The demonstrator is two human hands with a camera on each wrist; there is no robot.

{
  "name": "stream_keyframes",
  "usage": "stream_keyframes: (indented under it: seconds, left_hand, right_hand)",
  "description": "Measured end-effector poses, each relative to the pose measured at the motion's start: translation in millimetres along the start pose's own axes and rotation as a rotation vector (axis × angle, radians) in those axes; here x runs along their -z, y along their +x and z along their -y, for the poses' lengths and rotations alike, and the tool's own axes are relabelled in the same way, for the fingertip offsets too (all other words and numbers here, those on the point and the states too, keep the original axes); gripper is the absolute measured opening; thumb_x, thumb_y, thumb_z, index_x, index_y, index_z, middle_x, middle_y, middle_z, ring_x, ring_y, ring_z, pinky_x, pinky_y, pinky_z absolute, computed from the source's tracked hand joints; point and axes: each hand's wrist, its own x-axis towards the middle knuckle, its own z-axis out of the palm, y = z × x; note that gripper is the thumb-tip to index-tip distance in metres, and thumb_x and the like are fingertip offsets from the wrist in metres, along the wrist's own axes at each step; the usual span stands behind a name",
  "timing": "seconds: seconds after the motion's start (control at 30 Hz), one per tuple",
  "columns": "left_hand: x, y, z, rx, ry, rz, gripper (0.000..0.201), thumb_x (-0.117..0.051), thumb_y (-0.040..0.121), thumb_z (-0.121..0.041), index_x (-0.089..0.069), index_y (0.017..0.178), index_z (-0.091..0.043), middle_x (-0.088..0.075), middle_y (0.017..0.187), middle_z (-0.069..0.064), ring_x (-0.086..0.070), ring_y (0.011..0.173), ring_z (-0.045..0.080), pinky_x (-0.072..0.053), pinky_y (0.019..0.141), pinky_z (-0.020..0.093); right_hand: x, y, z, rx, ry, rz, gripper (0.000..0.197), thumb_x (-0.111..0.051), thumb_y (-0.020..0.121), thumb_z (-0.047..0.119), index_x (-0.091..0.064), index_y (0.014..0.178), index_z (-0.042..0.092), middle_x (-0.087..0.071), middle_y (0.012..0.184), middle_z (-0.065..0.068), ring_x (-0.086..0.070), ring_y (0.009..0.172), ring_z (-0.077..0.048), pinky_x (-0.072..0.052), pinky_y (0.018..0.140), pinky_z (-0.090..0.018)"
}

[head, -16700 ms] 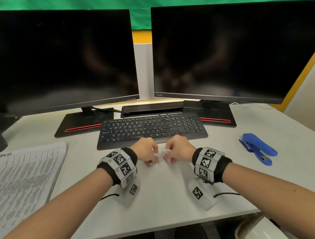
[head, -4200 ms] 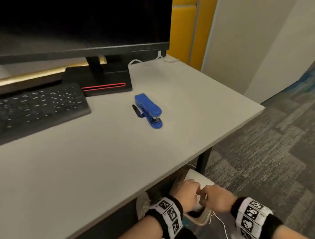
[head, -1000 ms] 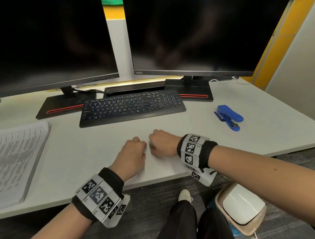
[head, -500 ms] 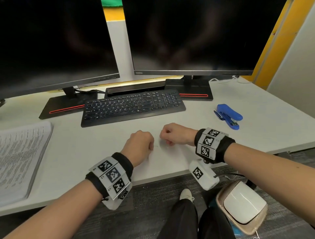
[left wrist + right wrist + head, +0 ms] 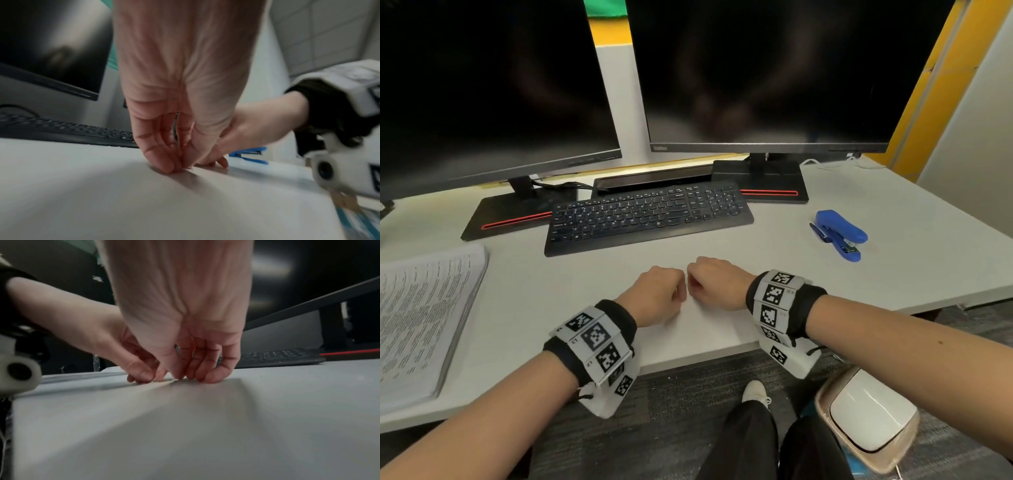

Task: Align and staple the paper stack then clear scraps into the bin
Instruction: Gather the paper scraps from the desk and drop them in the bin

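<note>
My left hand (image 5: 671, 291) and right hand (image 5: 702, 284) sit knuckle to knuckle on the grey desk (image 5: 722, 246), in front of the keyboard. In the left wrist view the left hand (image 5: 176, 167) has thumb and fingers bunched, tips on the desk. The right wrist view shows the right hand (image 5: 185, 378) bunched the same way, tips down. No scrap shows between either hand's fingertips. The printed paper stack (image 5: 421, 318) lies at the desk's left edge. The blue stapler (image 5: 840, 234) rests to the right, apart from both hands. The bin (image 5: 869, 425), white lid down, stands on the floor at lower right.
A black keyboard (image 5: 647, 216) lies just beyond the hands, with two dark monitors (image 5: 756, 75) behind it on black stands. My legs and a shoe (image 5: 755, 394) are under the desk's front edge. Grey carpet surrounds the bin.
Over the last second the two hands slid a little forward and drew together until their knuckles nearly touch. A tiny speck seen between them half a second ago is now covered.
</note>
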Motion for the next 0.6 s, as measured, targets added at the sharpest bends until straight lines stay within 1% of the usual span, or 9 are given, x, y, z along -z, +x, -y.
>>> stream_keyframes:
  seconds: [0.07,0.1,0.17,0.27,0.33,0.43,0.53,0.6]
  left_hand:
    - [6.2,-0.5,5.3,0.037,-0.058,0.001,0.021,-0.05,0.085,-0.006,-0.065,0.095,-0.017,-0.057,0.086,-0.004,-0.055,0.082,0.017,-0.04,0.072,0.023]
    - [8.7,-0.9,8.0,0.052,-0.074,-0.015,0.022,-0.05,0.084,-0.006,-0.066,0.094,-0.018,-0.057,0.085,-0.004,-0.055,0.082,0.018,-0.04,0.072,0.023]
    - [12.7,-2.9,12.4,0.067,-0.087,-0.036,0.021,-0.05,0.085,-0.007,-0.066,0.094,-0.018,-0.056,0.081,-0.005,-0.055,0.081,0.018,-0.04,0.069,0.023]
    - [14.2,-7.3,15.0,0.049,-0.07,-0.021,0.02,-0.053,0.086,-0.007,-0.068,0.095,-0.017,-0.054,0.079,-0.008,-0.053,0.077,0.014,-0.038,0.062,0.02]
    - [10.7,-10.1,13.0,0.025,-0.055,-0.015,0.017,-0.057,0.086,-0.009,-0.069,0.096,-0.016,-0.053,0.078,-0.008,-0.052,0.077,0.014,-0.037,0.062,0.019]
    - [2.6,-12.6,7.1,-0.026,-0.013,-0.034,0.014,-0.061,0.085,-0.011,-0.068,0.096,-0.015,-0.055,0.077,-0.007,-0.052,0.077,0.014,-0.037,0.069,0.021]
    - [-0.7,-11.4,3.5,-0.059,0.021,-0.04,0.013,-0.061,0.085,-0.01,-0.066,0.096,-0.015,-0.056,0.08,-0.006,-0.052,0.077,0.014,-0.037,0.07,0.02]
    - [-0.2,-10.4,2.5,-0.068,0.037,-0.031,0.013,-0.061,0.084,-0.011,-0.066,0.096,-0.015,-0.057,0.083,-0.005,-0.052,0.078,0.013,-0.038,0.071,0.02]
  right_hand:
    - [1.0,-2.0,0.2,0.026,-0.01,-0.003,0.021,-0.042,0.092,0.012,-0.059,0.103,0.004,-0.055,0.113,-0.015,-0.054,0.103,-0.032,-0.045,0.087,-0.039]
    - [2.1,-2.7,0.2,0.034,-0.004,-0.012,0.021,-0.044,0.091,0.01,-0.061,0.102,0.005,-0.057,0.113,-0.015,-0.054,0.103,-0.032,-0.045,0.088,-0.039]
    - [4.9,-2.0,-0.7,0.042,0.008,-0.026,0.021,-0.047,0.088,0.007,-0.065,0.097,0.006,-0.062,0.109,-0.013,-0.057,0.102,-0.031,-0.047,0.087,-0.038]
    - [7.2,-0.4,0.0,0.044,-0.011,-0.026,0.019,-0.05,0.085,0.007,-0.068,0.092,0.008,-0.065,0.106,-0.013,-0.058,0.101,-0.033,-0.048,0.085,-0.037]
    - [8.2,0.0,3.1,0.047,-0.069,-0.004,0.02,-0.049,0.085,0.008,-0.064,0.098,0.006,-0.061,0.112,-0.017,-0.056,0.103,-0.036,-0.048,0.086,-0.039]
    - [10.6,0.4,9.6,0.07,-0.204,0.068,0.024,-0.046,0.089,0.007,-0.057,0.109,0.002,-0.055,0.118,-0.02,-0.055,0.107,-0.037,-0.048,0.086,-0.041]
    - [12.5,3.9,13.6,0.087,-0.273,0.146,0.027,-0.046,0.09,0.009,-0.056,0.114,0.003,-0.055,0.119,-0.019,-0.056,0.107,-0.037,-0.049,0.086,-0.04]
    - [11.8,6.7,14.0,0.064,-0.279,0.177,0.031,-0.046,0.091,0.011,-0.055,0.12,0.005,-0.054,0.122,-0.017,-0.056,0.109,-0.035,-0.047,0.084,-0.037]
